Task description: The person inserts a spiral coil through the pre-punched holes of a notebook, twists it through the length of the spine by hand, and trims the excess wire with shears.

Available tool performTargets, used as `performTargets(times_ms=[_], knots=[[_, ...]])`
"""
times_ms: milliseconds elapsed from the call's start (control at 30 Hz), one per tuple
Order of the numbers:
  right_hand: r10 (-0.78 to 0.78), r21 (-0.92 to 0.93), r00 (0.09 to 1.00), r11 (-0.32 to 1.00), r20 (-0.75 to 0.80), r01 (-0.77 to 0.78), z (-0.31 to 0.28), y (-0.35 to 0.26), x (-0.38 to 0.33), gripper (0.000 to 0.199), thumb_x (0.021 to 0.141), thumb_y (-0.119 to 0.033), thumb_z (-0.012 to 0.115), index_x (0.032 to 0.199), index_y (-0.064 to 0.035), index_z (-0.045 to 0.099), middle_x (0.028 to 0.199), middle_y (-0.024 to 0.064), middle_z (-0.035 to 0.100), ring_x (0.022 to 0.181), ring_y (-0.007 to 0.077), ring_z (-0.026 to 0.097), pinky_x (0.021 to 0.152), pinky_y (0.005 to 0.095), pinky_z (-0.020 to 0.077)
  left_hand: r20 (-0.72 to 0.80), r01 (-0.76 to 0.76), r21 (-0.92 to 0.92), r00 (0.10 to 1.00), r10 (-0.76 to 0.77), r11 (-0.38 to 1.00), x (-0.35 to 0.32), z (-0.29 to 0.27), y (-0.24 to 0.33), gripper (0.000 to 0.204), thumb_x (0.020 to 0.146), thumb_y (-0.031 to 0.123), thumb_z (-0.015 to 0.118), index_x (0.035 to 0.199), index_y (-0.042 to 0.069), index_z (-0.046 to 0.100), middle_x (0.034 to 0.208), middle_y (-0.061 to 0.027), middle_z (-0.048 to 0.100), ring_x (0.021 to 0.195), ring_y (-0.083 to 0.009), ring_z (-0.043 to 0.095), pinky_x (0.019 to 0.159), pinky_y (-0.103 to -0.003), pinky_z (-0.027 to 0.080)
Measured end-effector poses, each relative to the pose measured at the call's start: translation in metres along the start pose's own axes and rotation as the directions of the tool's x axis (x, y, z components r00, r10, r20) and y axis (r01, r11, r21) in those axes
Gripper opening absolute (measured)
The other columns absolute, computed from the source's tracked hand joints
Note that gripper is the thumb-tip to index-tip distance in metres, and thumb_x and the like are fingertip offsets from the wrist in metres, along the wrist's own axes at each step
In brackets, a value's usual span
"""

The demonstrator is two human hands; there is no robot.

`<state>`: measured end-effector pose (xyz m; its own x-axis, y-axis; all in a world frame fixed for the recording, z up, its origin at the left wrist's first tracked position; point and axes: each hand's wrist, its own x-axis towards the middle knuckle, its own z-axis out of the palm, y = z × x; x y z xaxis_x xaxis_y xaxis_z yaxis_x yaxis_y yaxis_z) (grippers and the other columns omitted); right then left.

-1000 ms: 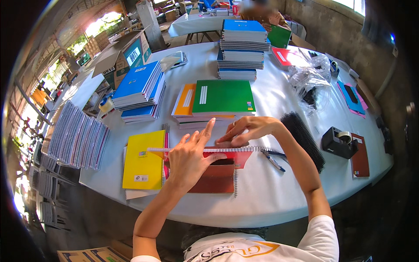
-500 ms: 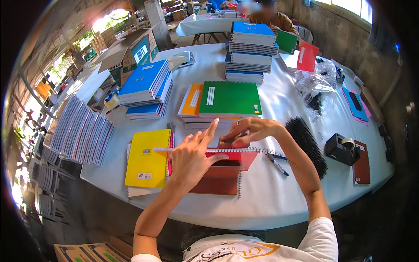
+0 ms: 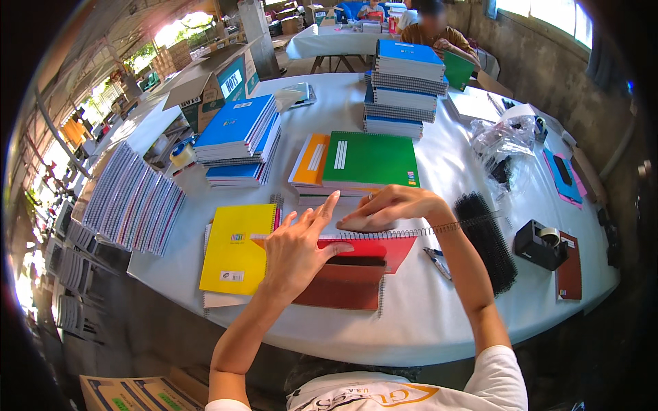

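Note:
My left hand (image 3: 296, 250) grips a red-covered notebook (image 3: 399, 252) on edge, thumb on the near side and fingers reaching up behind. Along its upper edge runs a dark spiral binding coil (image 3: 428, 231), whose loose length passes across my right wrist. My right hand (image 3: 394, 207) is closed, its fingers bent together against the coil at that edge; the fingertips are partly hidden. Beneath lies a brown-covered spiral notebook (image 3: 343, 291). A yellow notebook (image 3: 233, 257) lies left of my left hand. Beyond my hands, a green notebook (image 3: 373, 159) overlaps an orange one (image 3: 314, 161) on a stack.
Blue notebook stacks (image 3: 236, 130) (image 3: 404, 85) rise behind, and a leaning notebook row (image 3: 133, 198) stands left. Rightward are black coils (image 3: 485, 243), pliers (image 3: 439, 264), a tape dispenser (image 3: 538, 245) and crumpled plastic (image 3: 504, 140). A person (image 3: 439, 38) holds a green notebook (image 3: 458, 70) opposite.
The coil's loose end has swung up from beside my right forearm to point rightward. My right fingers have shifted slightly along the edge. Across the table, a red cover has gone from sight.

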<state>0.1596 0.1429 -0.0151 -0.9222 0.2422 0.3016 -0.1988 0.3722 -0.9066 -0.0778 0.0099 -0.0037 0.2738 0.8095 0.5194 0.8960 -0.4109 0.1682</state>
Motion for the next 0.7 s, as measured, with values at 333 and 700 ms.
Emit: performTargets(times_ms=[333, 700], knots=[[0.126, -0.145, 0.991, 0.981, -0.043, -0.131, 0.002, 0.0, 0.018, 0.061, 0.087, -0.053, 0.058, 0.121, -0.0023, 0.065, 0.114, 0.0182, 0.067, 0.108, 0.0197, 0.061, 0.09, 0.0295, 0.0464, 0.008, 0.038, -0.078, 0.999, -0.038, 0.996, 0.001, -0.007, -0.006, 0.093, 0.061, 0.049, 0.081, 0.143, 0.026, 0.044, 0.108, -0.0136, 0.07, 0.097, -0.0374, 0.067, 0.095, -0.046, 0.049], [0.453, -0.474, 0.89, 0.772, -0.055, -0.423, 0.016, -0.002, 0.045, 0.056, 0.089, -0.049, 0.056, 0.123, -0.0057, 0.064, 0.119, 0.0141, 0.066, 0.101, 0.0216, 0.064, 0.087, 0.0297, 0.0484, -0.003, 0.06, -0.049, 0.998, -0.06, 0.997, -0.008, -0.01, -0.021, 0.094, 0.059, 0.057, 0.078, 0.142, 0.027, 0.046, 0.105, -0.018, 0.07, 0.102, -0.0369, 0.066, 0.099, -0.05, 0.046]])
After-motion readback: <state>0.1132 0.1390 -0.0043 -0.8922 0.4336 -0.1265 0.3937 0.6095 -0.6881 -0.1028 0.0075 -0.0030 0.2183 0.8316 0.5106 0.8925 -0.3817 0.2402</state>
